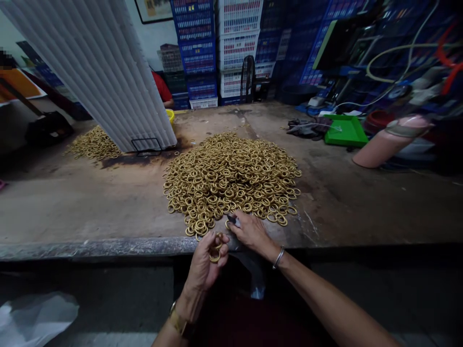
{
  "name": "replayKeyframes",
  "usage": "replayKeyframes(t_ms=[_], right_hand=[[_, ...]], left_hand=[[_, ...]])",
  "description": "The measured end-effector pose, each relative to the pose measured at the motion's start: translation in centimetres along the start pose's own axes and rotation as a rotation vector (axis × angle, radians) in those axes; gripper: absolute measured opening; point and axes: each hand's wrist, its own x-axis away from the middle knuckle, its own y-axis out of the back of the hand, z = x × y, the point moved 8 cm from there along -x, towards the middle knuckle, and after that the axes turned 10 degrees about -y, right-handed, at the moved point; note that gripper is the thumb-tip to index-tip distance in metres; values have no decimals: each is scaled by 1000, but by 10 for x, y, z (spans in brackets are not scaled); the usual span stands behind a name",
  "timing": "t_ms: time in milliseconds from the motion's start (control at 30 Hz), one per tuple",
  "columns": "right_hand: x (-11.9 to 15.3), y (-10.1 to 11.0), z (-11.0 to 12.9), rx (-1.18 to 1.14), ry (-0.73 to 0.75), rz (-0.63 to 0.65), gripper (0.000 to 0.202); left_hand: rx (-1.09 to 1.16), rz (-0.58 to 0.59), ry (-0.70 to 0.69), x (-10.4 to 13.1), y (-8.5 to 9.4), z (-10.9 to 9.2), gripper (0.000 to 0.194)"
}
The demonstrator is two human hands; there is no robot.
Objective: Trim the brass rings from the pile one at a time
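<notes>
Gold-coloured round metal rings (214,260), just a few, are held in the left hand (202,262) while the right hand (253,234) pinches a small dark thing (231,219) by a big heap of rings (231,176) on the brown wooden desk (137,207), so from afar I'd guess most are left.

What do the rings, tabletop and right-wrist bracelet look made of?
Rings: probably metal, perhaps brass, given their dull golden sheen. Tabletop: possibly worn, matte wood, judging by its brown, stained surface. Bracelet: apparently smooth, silvery metal, from its bright highlights.
</notes>
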Motion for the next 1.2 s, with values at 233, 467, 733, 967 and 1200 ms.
replayKeyframes(t_ms=[233,467,733,967,1200], right_hand=[[-4,-5,5,44,-3,34,18],[-8,2,-2,-235,-57,6,5],[5,-20,-4,-985,-192,480,8],[19,-26,6,-1146,-172,693,11],[15,-20,-7,-1084,-225,465,16]], left_hand=[[48,-5,53,-3,6,5,25],[11,-63,16,-9,12,6,23],[-547,2,-302,-12,4,-13,31],[-760,106,-306,-13,-8,-9,28],[-897,58,-548,-9,-10,-28,13]])
